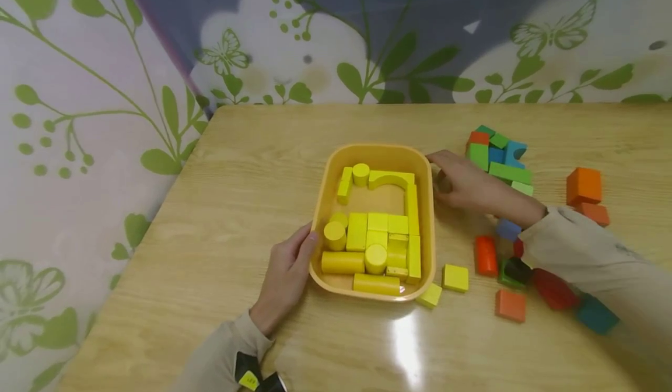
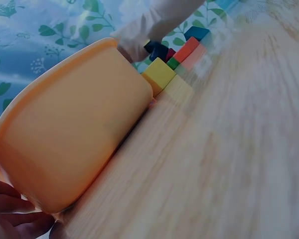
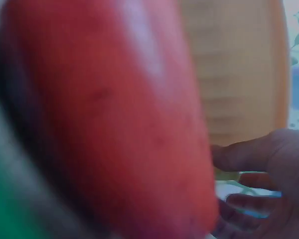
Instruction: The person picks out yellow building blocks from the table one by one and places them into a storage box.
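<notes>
A yellow-orange plastic bin (image 1: 321, 211) lies on the table, with several yellow wooden blocks (image 1: 357, 231) inside: cylinders, squares, bars and an arch. My left hand (image 1: 286, 272) grips its near left side, thumb at the rim; in the left wrist view, fingers (image 2: 12, 204) curl at the bin's lower corner. My right hand (image 1: 464, 182) is at the bin's far right side, fingertips by the rim. Between its thumb and fingers shows a small yellow block (image 3: 226, 175), mostly hidden and in shadow. Two yellow square blocks (image 1: 455, 278) lie by the near right corner.
Green and blue blocks (image 1: 506, 173) cluster at the back right, with orange blocks (image 1: 584, 186) farther right. Below the right forearm lie a red half-round block (image 1: 486, 256), an orange square (image 1: 510, 305) and a teal block (image 1: 597, 313). A patterned wall (image 1: 325, 42) borders the table.
</notes>
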`<move>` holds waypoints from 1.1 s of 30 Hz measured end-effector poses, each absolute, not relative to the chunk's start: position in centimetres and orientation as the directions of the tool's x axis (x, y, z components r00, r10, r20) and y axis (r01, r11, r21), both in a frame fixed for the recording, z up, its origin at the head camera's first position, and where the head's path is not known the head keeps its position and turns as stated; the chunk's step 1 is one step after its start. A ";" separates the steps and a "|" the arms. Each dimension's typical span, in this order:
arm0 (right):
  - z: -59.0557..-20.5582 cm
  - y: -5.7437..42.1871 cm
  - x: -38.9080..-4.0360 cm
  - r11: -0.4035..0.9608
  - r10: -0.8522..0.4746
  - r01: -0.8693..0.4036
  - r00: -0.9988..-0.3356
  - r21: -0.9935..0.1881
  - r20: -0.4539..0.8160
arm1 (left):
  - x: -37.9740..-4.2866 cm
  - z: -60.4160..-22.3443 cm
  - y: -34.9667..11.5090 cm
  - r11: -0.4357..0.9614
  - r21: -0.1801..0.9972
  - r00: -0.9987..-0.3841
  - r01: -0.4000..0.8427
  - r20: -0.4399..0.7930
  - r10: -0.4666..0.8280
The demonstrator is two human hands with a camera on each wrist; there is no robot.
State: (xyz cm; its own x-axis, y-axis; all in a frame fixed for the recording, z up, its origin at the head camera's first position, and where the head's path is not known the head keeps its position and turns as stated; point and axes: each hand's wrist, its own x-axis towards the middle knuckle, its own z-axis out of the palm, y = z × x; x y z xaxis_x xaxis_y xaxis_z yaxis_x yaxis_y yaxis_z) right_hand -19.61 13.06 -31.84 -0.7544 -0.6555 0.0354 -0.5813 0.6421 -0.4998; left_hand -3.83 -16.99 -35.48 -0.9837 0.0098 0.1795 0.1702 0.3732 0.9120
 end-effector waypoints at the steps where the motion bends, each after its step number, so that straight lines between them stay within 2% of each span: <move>1: -32.0 12.7 -20.0 0.640 -0.670 -0.594 -0.742 -0.488 0.024 | -3.8 -35.5 -17.1 0.366 0.915 -0.984 0.170 0.180 0.009; 3: -32.3 12.3 -20.6 0.621 -0.695 -0.626 -0.718 -0.472 0.038 | -3.8 -35.5 -17.2 0.357 0.919 -0.984 0.167 0.176 0.008; 8: -32.5 12.6 -20.9 0.620 -0.690 -0.629 -0.722 -0.469 0.057 | -3.8 -35.6 -17.1 0.355 0.919 -0.984 0.172 0.180 0.011; 12: -31.0 13.2 -21.1 0.660 -0.617 -0.574 -0.782 -0.484 0.085 | -3.9 -35.5 -17.1 0.374 0.911 -0.983 0.177 0.183 0.020; 14: -29.8 12.9 -21.0 0.676 -0.563 -0.549 -0.815 -0.491 0.137 | -3.9 -35.5 -17.2 0.381 0.908 -0.983 0.175 0.181 0.019; 16: -28.6 12.1 -20.7 0.656 -0.543 -0.574 -0.810 -0.490 0.223 | -3.9 -35.6 -17.2 0.387 0.906 -0.983 0.172 0.180 0.015; 19: -27.4 9.5 -20.0 0.569 -0.596 -0.688 -0.722 -0.451 0.351 | -3.8 -35.6 -17.3 0.388 0.906 -0.984 0.169 0.180 0.008; 22: -27.2 6.2 -19.1 0.426 -0.730 -0.826 -0.555 -0.369 0.399 | -3.7 -35.6 -17.4 0.378 0.910 -0.983 0.169 0.181 0.003; 24: -27.3 4.2 -18.6 0.338 -0.819 -0.882 -0.448 -0.328 0.359 | -3.7 -35.7 -17.4 0.368 0.913 -0.982 0.178 0.188 0.008; 26: -27.4 2.7 -18.2 0.278 -0.881 -0.912 -0.368 -0.301 0.299 | -3.8 -35.7 -17.4 0.361 0.914 -0.981 0.185 0.193 0.014; 29: -27.5 1.2 -18.2 0.237 -0.927 -0.930 -0.303 -0.279 0.221 | -3.9 -35.8 -17.4 0.364 0.910 -0.979 0.198 0.204 0.022; 33: -27.9 0.2 -18.9 0.162 -0.954 -0.950 -0.220 -0.267 0.205 | -3.9 -35.7 -17.6 0.365 0.911 -0.980 0.190 0.197 0.017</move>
